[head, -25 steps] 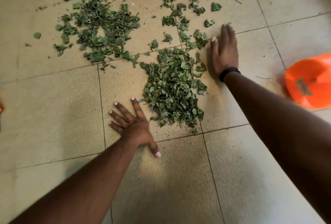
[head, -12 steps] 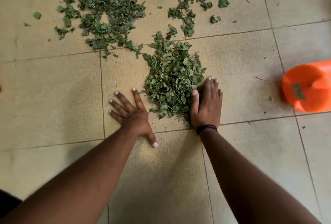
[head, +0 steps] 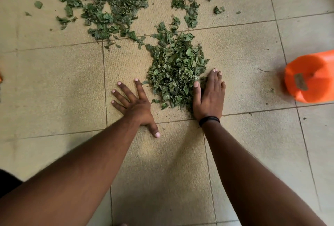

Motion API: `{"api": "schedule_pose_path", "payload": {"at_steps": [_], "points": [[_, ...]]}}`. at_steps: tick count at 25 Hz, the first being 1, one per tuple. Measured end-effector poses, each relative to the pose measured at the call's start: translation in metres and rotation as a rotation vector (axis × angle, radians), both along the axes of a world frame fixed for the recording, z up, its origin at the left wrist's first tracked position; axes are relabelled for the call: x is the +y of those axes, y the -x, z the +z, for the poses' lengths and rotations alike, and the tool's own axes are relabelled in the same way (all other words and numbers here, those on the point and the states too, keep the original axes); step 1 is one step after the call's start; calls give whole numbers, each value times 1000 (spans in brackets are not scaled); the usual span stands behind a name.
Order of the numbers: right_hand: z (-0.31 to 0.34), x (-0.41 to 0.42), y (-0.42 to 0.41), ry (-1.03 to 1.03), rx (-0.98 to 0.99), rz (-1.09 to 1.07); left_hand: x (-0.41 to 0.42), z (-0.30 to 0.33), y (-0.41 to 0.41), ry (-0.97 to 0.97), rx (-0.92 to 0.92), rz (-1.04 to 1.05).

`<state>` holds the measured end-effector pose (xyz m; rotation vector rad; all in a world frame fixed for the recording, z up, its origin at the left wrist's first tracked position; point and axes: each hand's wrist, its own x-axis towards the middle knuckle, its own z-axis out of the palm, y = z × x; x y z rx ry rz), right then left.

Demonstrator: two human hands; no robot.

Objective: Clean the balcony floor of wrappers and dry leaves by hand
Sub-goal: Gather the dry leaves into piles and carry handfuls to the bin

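Both grips lie flat, fingers straight: right hand (head: pixel 208 97) against the leaf pile (head: pixel 176 71), left hand (head: pixel 134 101) just left of it.

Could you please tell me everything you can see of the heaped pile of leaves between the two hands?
The leaf pile is a loose mound of small, crumpled, dry-looking green leaves on the beige tiled floor, thinning towards its far end. The right hand lies flat against its right edge, fingers straight. The left hand rests spread on the tile just left of it, apparently not touching.
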<state>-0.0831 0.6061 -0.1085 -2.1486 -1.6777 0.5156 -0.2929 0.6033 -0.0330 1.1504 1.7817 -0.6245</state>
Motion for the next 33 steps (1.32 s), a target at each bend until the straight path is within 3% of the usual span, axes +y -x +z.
{"api": "schedule_pose_path", "payload": {"at_steps": [3,5,8,12,15,18,21,26,33], "points": [[5,-32,21,156,-119,-246,-1,-1,2,-15,-2,-1],[8,-53,45,235,-152,-285,-1,-2,1,-26,3,5],[10,-38,79,249,-77,-174,-3,-3,1,-44,11,7],[19,5,90,61,173,-90,-4,-3,3,-67,-13,6],[20,-25,74,-15,58,-55,-6,-4,5,-81,-33,-2],[17,-64,71,146,-74,61,-6,-4,5,-83,-35,2],[13,-47,75,191,-153,128,-5,-3,5,-77,-29,13],[16,14,65,148,-192,22,-9,-4,7,-113,-44,-4],[11,-2,101,-64,-312,330,-16,-8,11,-199,-89,2]]}}
